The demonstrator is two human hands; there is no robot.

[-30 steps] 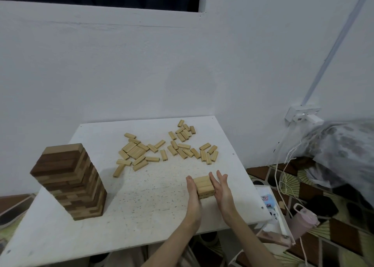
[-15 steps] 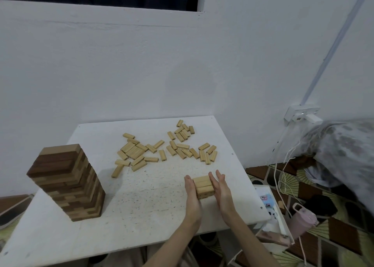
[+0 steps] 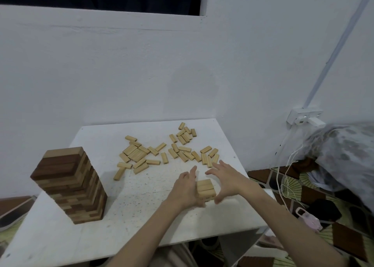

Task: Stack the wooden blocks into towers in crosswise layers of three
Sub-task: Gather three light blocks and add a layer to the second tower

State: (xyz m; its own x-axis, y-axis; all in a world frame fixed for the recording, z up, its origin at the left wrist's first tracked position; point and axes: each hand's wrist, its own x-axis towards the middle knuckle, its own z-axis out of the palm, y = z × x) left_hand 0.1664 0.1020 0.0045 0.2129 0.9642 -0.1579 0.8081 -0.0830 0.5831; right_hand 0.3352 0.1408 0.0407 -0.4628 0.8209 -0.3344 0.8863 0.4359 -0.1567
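A short stack of light wooden blocks [image 3: 205,189] stands near the front right of the white table [image 3: 141,216]. My left hand [image 3: 185,188] rests against its left side with fingers apart. My right hand [image 3: 226,178] hovers just right of and above the stack, fingers spread, holding nothing. Several loose light blocks [image 3: 162,152] lie scattered across the back of the table. A tall finished tower of dark and light blocks [image 3: 69,184] stands at the left.
The table sits in a corner against white walls. A wall socket with white cables [image 3: 303,120] hangs at the right. A patterned bundle [image 3: 348,155] and a pink bottle [image 3: 309,219] lie beside the table on the patterned floor.
Both hands were pressed flat against the small stack's sides. Now the right hand has lifted off and spread, and the left hand has loosened and opened.
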